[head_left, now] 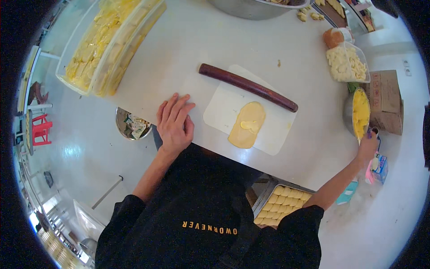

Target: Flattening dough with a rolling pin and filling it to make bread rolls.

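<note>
Dough (241,140) first: where does it lie?
Flat on the white board (219,107) at the centre of the frame, a dab of yellow cream (249,126) on it, the dark rolling pin (248,86) across the board higher up
And the left hand (174,127)?
Open, palm down on the worktop (251,45), left of centre
The right hand (368,145)?
Right of the frame, just beside the metal bowl (348,113) of yellow filling (360,112); I cannot tell whether it grips anything

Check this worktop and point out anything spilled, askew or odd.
A small brown speck lies on the white tabletop beyond the rolling pin; it looks stray, perhaps crumb or smear. A few pale pieces lie loose beside the metal bowl, outside any container.
</note>
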A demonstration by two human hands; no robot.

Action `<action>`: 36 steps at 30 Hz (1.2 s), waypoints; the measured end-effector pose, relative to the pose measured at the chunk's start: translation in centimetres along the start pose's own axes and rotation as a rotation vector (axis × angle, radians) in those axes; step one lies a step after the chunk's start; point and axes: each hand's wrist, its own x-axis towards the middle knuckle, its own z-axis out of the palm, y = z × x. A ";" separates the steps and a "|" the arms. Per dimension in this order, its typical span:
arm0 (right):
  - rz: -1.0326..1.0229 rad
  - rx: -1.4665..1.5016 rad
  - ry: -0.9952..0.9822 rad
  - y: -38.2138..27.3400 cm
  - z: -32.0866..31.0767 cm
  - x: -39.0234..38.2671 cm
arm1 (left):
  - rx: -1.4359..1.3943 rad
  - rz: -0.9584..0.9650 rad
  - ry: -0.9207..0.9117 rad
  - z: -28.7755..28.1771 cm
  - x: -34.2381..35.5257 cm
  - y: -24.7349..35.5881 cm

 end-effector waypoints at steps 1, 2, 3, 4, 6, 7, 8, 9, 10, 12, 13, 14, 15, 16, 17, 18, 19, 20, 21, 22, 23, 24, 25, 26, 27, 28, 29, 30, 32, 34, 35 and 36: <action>-0.061 0.192 0.171 -1.8 -1.1 0.1 | 0.008 0.004 0.010 -0.1 0.0 0.0; -0.065 0.375 0.350 -3.8 -2.2 0.0 | 0.014 -0.002 0.007 -0.1 0.1 0.1; -0.210 0.626 0.308 -6.6 -2.8 -0.1 | 0.014 -0.002 0.002 -0.2 0.1 0.1; -0.346 0.865 0.297 -10.2 -2.8 -0.1 | 0.011 0.002 -0.017 -0.2 0.2 0.1; -0.691 0.832 0.330 -17.6 -2.1 0.3 | 0.000 0.021 -0.015 -0.2 0.4 0.2; -0.886 0.782 0.359 -20.7 -1.7 0.8 | 0.005 0.020 -0.019 -0.2 0.4 0.2; -0.932 0.876 0.305 -23.9 -0.8 1.2 | 0.011 0.015 -0.021 -0.2 0.5 0.2; -0.879 0.872 0.256 -27.0 -0.2 2.3 | 0.001 0.015 -0.020 -0.2 0.5 0.2; -0.898 0.880 0.278 -30.0 0.2 3.7 | 0.004 0.013 -0.030 -0.2 0.6 0.2; -0.887 0.869 0.293 -34.7 0.6 6.7 | 0.017 -0.010 -0.047 -0.2 0.7 0.2; -0.870 0.863 0.319 -36.6 0.7 8.2 | 0.023 0.000 -0.037 -0.2 0.8 0.2; -0.880 0.866 0.325 -38.3 0.8 9.6 | 0.023 0.000 -0.035 -0.1 0.8 0.1; -0.846 0.872 0.330 -39.7 0.8 10.9 | 0.025 -0.002 -0.035 -0.2 0.9 0.1; -0.817 0.880 0.333 -41.0 0.8 12.0 | 0.039 0.005 -0.042 -0.2 0.9 0.0; -0.788 0.889 0.335 -42.0 0.7 13.1 | 0.041 -0.020 -0.025 -0.2 1.0 -0.1; -0.805 0.899 0.334 -42.7 0.7 14.1 | 0.033 -0.026 -0.036 -0.2 1.0 -0.1; -0.811 0.938 0.233 -43.3 0.7 14.9 | 0.023 -0.031 -0.048 -0.2 1.0 -0.2; -0.812 0.973 0.128 -43.6 0.8 15.7 | 0.008 -0.019 -0.054 -0.2 0.9 -0.2; -0.815 0.987 0.063 -43.8 1.0 16.1 | 0.016 -0.044 -0.069 -0.2 0.9 -0.2; -0.814 1.001 -0.001 -43.8 1.2 16.5 | 0.015 -0.042 -0.054 -0.1 0.9 -0.3; -0.844 0.922 0.063 -43.6 1.4 16.8 | 0.010 -0.039 -0.048 -0.1 0.8 -0.2; -0.869 0.838 0.123 -43.3 1.6 16.8 | 0.005 -0.044 -0.061 -0.1 0.8 -0.3; -0.887 0.754 0.206 -42.8 1.7 16.6 | -0.008 -0.040 -0.070 0.0 0.8 -0.2; -0.881 0.745 0.166 -42.2 1.9 16.1 | -0.003 -0.039 -0.067 0.0 0.7 -0.2; -0.885 0.801 0.112 -41.4 2.1 15.3 | 0.004 -0.037 -0.060 0.0 0.7 -0.2; -0.886 0.859 0.062 -40.5 2.1 14.2 | 0.017 -0.044 -0.064 0.0 0.6 -0.2; -0.887 0.917 0.016 -39.5 1.8 12.9 | 0.007 -0.026 -0.060 0.0 0.5 -0.2; -0.878 0.916 0.016 -38.5 1.5 11.3 | 0.008 -0.023 -0.053 0.0 0.5 -0.2; -0.698 1.143 -0.137 -35.7 0.9 6.6 | 0.022 -0.030 -0.055 0.0 0.4 -0.2; -0.595 1.258 -0.204 -32.6 -0.7 1.3 | 0.014 -0.006 -0.035 0.0 0.4 -0.1; -0.591 1.422 -0.250 -30.9 -2.1 -1.2 | 0.021 -0.007 -0.045 0.0 0.4 -0.1; -0.547 1.580 -0.272 -29.1 -3.6 -3.8 | 0.026 0.009 -0.040 -0.1 0.5 0.0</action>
